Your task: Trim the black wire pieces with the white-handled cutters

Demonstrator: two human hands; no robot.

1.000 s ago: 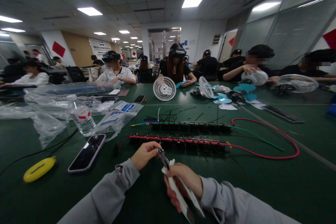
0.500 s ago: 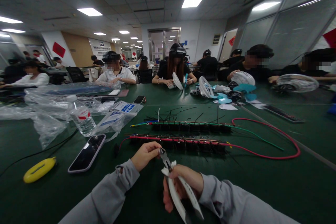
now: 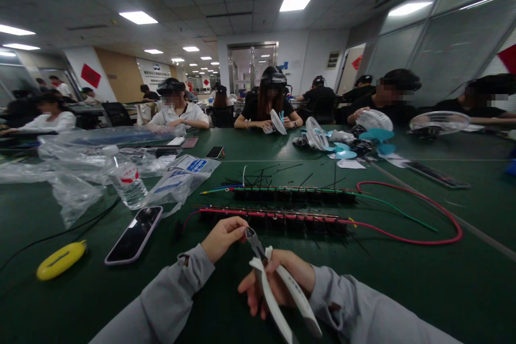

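Observation:
My right hand (image 3: 278, 279) holds a pair of white-handled cutting pliers (image 3: 285, 291), with some of its fingers loosened from the handles. The pliers' jaws reach the fingertips of my left hand (image 3: 224, 236). Those fingers are pinched together, and whatever sits between them is too small to make out. Just beyond my hands lies a long black strip with a red wire (image 3: 274, 216) along it and dark tie ends sticking out. Behind it is a second such strip with a green wire (image 3: 298, 191) and a white upright tie.
A phone (image 3: 134, 236), a yellow oval tool (image 3: 61, 260) and a water bottle (image 3: 128, 183) lie or stand to my left, near clear plastic bags (image 3: 181, 174). Red cable (image 3: 455, 226) loops at right. Across the green table, people handle fan parts (image 3: 316, 134).
The pliers' handles have spread and swung slightly right, and my right hand's fingers have loosened. My left hand stays almost still. Across the table, a co-worker's fan cover has shifted.

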